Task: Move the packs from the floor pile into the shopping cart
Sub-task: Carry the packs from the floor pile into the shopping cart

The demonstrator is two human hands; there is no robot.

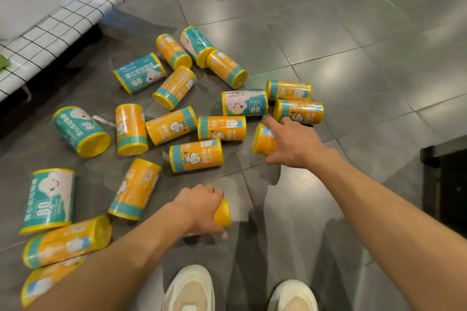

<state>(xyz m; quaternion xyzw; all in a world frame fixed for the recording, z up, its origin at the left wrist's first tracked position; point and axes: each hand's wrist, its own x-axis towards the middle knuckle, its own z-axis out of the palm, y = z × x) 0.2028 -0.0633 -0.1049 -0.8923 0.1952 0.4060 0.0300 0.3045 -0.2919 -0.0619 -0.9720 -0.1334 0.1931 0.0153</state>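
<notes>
- Gripping one orange pack [264, 139] in the right hand [290, 145] and another pack [223, 212] in the left hand [202, 209], each hand clamped around its roll at floor level; glossy film could let either slide out on lifting.
- Lying loose around the right-hand pack, the pile [197, 127] reaches left and beyond; a nudged roll could roll away across the tiles [328, 58].
- No cart shows, so the carry must be made half-blind.
- Stray rolls near the shoes [192, 290] invite a misstep.
</notes>
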